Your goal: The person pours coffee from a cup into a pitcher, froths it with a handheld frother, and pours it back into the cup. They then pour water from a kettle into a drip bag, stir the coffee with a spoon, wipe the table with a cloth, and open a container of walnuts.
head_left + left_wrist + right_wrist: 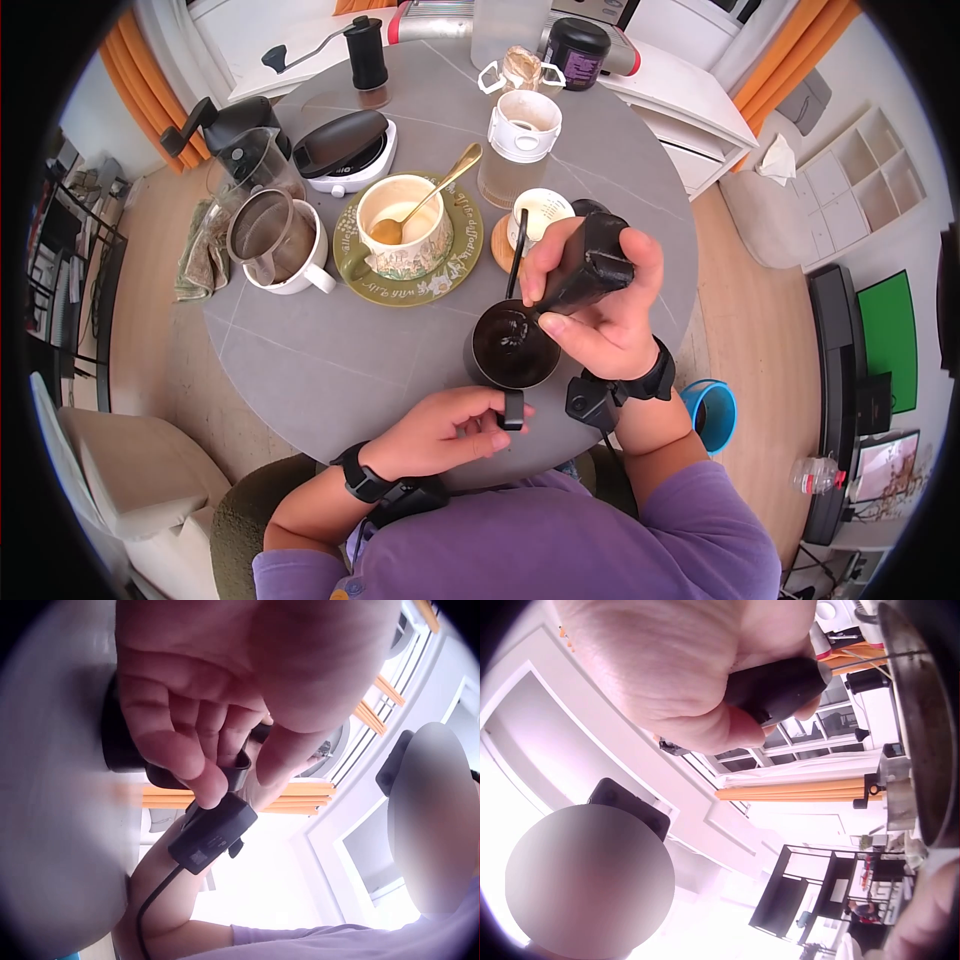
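Got black tool [590,268] in right hand [612,335], just above right side of pitcher [516,348]; middle partly covered by fingers. Tilted, long axis slanting down-left toward pitcher in head view. Can't make out thin shaft [870,662] there; visible in right wrist view, pointing into pitcher mouth, tip too blurry to call. Can't tell liquid from sheen inside pitcher.

Got black loop handle [512,410] in curled fingers of left hand [440,430], near side of pitcher; pitcher mostly blocked by palm in left wrist view, cut off at edge in right.

Beyond pitcher: black rod [516,262] down to far rim, then small white cup [545,212], partly behind right hand. Left of pitcher on table [350,365]: patterned cup [405,240] with gold spoon [455,170] on green saucer [462,268], then white mug [318,262].
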`<state>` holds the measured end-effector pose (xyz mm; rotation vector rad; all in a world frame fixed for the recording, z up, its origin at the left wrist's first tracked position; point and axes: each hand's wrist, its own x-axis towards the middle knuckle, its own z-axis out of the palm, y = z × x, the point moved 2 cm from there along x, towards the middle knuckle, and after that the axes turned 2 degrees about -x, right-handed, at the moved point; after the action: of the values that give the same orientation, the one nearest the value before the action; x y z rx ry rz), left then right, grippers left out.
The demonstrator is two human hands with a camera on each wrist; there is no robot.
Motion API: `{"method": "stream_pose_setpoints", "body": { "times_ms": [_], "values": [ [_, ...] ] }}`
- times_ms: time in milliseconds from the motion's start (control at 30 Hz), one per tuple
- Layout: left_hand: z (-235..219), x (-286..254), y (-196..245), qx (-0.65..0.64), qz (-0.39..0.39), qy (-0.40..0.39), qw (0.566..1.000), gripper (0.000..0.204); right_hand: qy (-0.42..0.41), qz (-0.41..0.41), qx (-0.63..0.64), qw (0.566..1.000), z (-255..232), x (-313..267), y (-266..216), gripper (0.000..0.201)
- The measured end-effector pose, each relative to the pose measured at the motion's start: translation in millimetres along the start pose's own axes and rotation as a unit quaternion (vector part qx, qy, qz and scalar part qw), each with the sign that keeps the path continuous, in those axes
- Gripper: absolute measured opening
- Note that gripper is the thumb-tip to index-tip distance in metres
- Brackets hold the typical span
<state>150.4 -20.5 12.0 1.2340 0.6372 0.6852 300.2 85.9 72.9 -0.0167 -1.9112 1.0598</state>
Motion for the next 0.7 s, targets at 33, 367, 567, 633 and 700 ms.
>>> {"method": "stream_pose_setpoints", "body": {
  "times_ms": [33,367,567,633,700],
  "values": [
    [-2,-2,0,0.045,0.011,0.028,0.999,0.031,-0.002,-0.001,-0.001,1.0,0,0,0,0.087],
    [-33,-32,8,0.232,0.086,0.242,0.938,0.014,0.007,0.017,0.044,0.999,7,7,-6,0.088],
    [-54,-38,11,0.271,0.137,0.292,0.907,0.014,-0.023,0.009,0.081,0.996,15,25,-3,0.089],
    [-59,-39,12,0.246,0.112,0.285,0.92,0.014,-0.047,0.008,0.082,0.995,22,30,-1,0.089],
    [-64,-38,15,0.242,0.111,0.282,0.922,0.015,-0.042,0.005,0.067,0.997,28,35,0,0.087]
  ]
}}
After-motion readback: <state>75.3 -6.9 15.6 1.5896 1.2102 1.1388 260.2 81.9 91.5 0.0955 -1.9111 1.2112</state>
